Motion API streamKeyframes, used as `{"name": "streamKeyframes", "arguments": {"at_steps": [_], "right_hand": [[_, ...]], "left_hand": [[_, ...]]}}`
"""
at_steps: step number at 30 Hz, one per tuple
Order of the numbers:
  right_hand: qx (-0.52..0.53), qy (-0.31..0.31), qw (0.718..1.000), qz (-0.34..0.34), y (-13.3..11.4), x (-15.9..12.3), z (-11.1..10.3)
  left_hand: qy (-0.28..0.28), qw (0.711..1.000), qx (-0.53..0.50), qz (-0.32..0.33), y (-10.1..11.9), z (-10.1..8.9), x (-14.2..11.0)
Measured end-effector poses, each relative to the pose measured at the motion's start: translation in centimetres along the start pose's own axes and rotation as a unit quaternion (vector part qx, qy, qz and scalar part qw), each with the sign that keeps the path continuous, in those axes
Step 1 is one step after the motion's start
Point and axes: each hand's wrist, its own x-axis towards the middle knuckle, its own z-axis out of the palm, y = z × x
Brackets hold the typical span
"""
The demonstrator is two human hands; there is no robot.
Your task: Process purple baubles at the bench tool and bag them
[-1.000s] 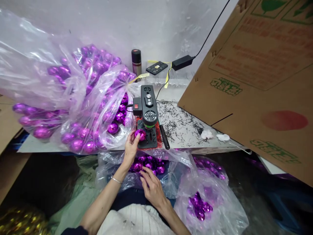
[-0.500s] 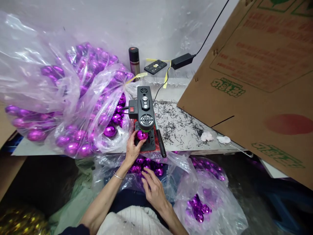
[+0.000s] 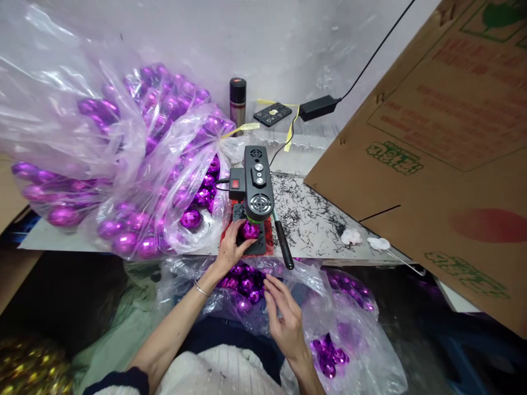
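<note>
A shiny purple ball (image 3: 250, 230) is right under the front end of a small black machine (image 3: 259, 186), just over its flat plate (image 3: 258, 248). I can't tell if the ball touches the plate. The ball looks round and slick, so I think it could roll out of line if the grip gets loose. Fingers so near the machine might get pinched or burned, if that part moves or gets hot.

The left hand (image 3: 231, 247) pinches the ball between its thumb and fingers. The right hand (image 3: 285, 318) is half open, with bent fingers and a gap by the thumb. I see nothing in it. Its tips are close to more purple balls (image 3: 247, 284) in a clear bag on the lap, but I can't tell if they touch.

A black handle (image 3: 284, 246) sticks out beside the machine. Little black bits (image 3: 294, 206) lie all over the table (image 3: 313, 251). A big clear bag (image 3: 158, 181) full of balls is on the left, and a cardboard box (image 3: 436, 181) leans in on the right.
</note>
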Motion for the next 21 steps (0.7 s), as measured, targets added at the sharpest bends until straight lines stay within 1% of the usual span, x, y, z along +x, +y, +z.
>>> {"name": "streamKeyframes", "arguments": {"at_steps": [3,5,6,7,9,12,14,16,18,21], "right_hand": [[-0.016,0.088,0.995,-0.038,0.2,2.1,-0.9],[-0.051,0.156,0.985,-0.054,0.5,4.4,-1.0],[-0.067,0.173,0.981,-0.055,0.7,5.7,-1.0],[-0.074,0.188,0.977,-0.069,0.8,7.1,-0.8],[-0.069,0.192,0.972,-0.117,0.8,9.9,-0.5],[-0.035,0.173,0.969,-0.171,0.1,12.9,0.0],[-0.003,0.168,0.969,-0.179,-0.5,14.0,0.7],[0.016,0.187,0.968,-0.168,-0.7,14.2,1.7],[0.02,0.218,0.963,-0.158,-0.3,14.0,3.0],[0.034,0.254,0.951,-0.172,0.7,13.4,4.8]], "left_hand": [[-0.001,1.0,-0.002,-0.005,-0.2,0.2,0.1],[0.004,1.0,-0.004,-0.004,-0.4,0.3,0.1],[0.006,1.0,-0.006,-0.002,-0.4,0.3,0.2],[0.009,1.0,-0.008,0.002,-0.4,0.4,0.2],[0.011,1.0,-0.013,0.008,-0.4,0.4,0.2],[0.015,1.0,-0.016,0.016,-0.3,0.5,0.2],[0.02,0.999,-0.015,0.029,-0.3,0.5,0.1],[0.026,0.998,-0.013,0.049,-0.4,0.5,0.1],[0.029,0.997,-0.009,0.068,-0.5,0.6,0.0],[0.032,0.996,0.004,0.078,-0.8,0.7,-0.1]]}}
